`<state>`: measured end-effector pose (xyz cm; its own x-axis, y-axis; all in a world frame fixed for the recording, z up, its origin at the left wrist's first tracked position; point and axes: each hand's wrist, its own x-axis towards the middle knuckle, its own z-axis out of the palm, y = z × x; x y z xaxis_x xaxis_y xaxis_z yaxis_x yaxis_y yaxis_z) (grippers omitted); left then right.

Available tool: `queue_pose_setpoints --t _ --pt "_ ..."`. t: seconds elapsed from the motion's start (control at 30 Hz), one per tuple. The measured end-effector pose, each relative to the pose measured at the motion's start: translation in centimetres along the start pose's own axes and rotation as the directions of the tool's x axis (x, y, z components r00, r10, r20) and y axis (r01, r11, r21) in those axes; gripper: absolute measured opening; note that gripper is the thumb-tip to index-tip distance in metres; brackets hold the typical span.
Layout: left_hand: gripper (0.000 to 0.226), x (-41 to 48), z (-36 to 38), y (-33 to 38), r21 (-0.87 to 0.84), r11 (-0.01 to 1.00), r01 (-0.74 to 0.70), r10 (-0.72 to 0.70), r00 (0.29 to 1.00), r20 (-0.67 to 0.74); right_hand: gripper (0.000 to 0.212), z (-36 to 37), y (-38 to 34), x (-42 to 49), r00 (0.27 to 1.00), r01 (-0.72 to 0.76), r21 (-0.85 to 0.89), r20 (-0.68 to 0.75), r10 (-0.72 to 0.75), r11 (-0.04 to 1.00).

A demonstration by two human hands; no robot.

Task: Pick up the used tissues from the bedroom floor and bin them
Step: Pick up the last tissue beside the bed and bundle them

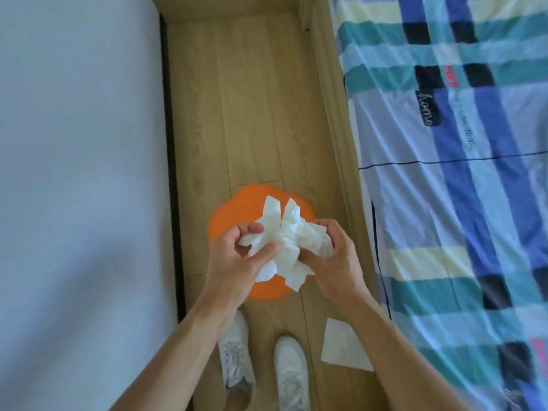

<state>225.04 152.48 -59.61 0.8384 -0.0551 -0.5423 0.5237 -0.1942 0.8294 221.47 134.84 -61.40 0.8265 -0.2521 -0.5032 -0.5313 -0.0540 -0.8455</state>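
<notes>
A crumpled bunch of white tissues is held between both hands, directly above an orange round bin that stands on the wooden floor. My left hand grips the bunch's left side and my right hand grips its right side. One flat white tissue lies on the floor near the bed, partly hidden by my right forearm.
A white wall runs along the left and a bed with a plaid blue, teal and cream sheet along the right, leaving a narrow strip of wooden floor. My two white shoes stand just behind the bin.
</notes>
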Motion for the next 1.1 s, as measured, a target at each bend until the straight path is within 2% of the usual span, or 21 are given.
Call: queue_pose_setpoints --t 0.07,0.13,0.23,0.3,0.43,0.57,0.67,0.73,0.77,0.83,0.9,1.0,1.1 --pt "0.064 -2.0 0.7 -0.9 0.103 0.995 0.011 -0.020 0.996 0.082 0.043 -0.5 1.3 -2.8 0.999 -0.052 0.076 0.001 0.052 0.996" --pt "0.069 -3.9 1.7 -1.9 0.209 0.976 -0.054 0.023 0.989 0.146 0.038 -0.8 2.7 -5.4 0.995 -0.100 0.133 -0.014 0.103 0.986" --pt "0.067 -6.5 3.3 -4.1 0.358 0.913 -0.193 0.132 0.973 0.189 0.017 -0.8 5.0 -8.9 0.986 -0.157 0.185 -0.033 0.166 0.970" --pt "0.058 -8.1 4.3 -5.7 0.402 0.881 -0.249 0.185 0.964 0.190 0.012 -0.9 6.6 -10.7 0.981 -0.178 0.239 -0.035 0.192 0.955" --pt "0.042 -10.5 6.0 -11.8 0.427 0.847 -0.317 0.221 0.940 0.259 0.023 -0.9 12.9 -14.4 0.973 -0.221 0.332 0.005 0.233 0.917" --pt "0.042 -10.9 6.5 -17.6 0.429 0.845 -0.319 0.225 0.940 0.256 0.033 -0.9 18.9 -15.8 0.947 -0.314 0.574 0.127 0.296 0.756" --pt "0.041 -10.2 6.6 -21.3 0.437 0.842 -0.316 0.228 0.943 0.244 0.033 -1.1 24.4 -14.8 0.926 -0.279 0.673 -0.001 0.378 0.685" --pt "0.042 -9.3 6.5 -23.3 0.426 0.850 -0.310 0.228 0.945 0.233 0.015 -1.1 28.7 -12.8 0.847 -0.256 0.682 -0.183 0.499 0.685" --pt "0.043 -8.8 6.4 -24.5 0.421 0.855 -0.302 0.224 0.948 0.225 0.007 -1.1 31.3 -11.7 0.789 -0.292 0.623 -0.272 0.551 0.726" --pt "0.047 -7.8 6.2 -26.4 0.403 0.867 -0.294 0.224 0.951 0.211 0.006 -1.4 36.9 -9.3 0.725 -0.502 0.274 -0.384 0.572 0.821" --pt "0.048 -7.0 6.1 -28.3 0.389 0.869 -0.306 0.239 0.948 0.212 0.019 -1.6 42.2 -7.8 0.710 -0.659 -0.054 -0.372 0.598 0.750" --pt "0.050 -6.0 5.4 -30.3 0.361 0.880 -0.309 0.241 0.945 0.221 0.029 -1.6 48.0 -6.8 0.718 -0.693 -0.262 -0.332 0.611 0.672" --pt "0.052 -5.5 4.7 -31.6 0.372 0.881 -0.292 0.236 0.953 0.190 0.032 -1.8 50.4 -6.8 0.732 -0.674 -0.354 -0.444 0.518 0.649"
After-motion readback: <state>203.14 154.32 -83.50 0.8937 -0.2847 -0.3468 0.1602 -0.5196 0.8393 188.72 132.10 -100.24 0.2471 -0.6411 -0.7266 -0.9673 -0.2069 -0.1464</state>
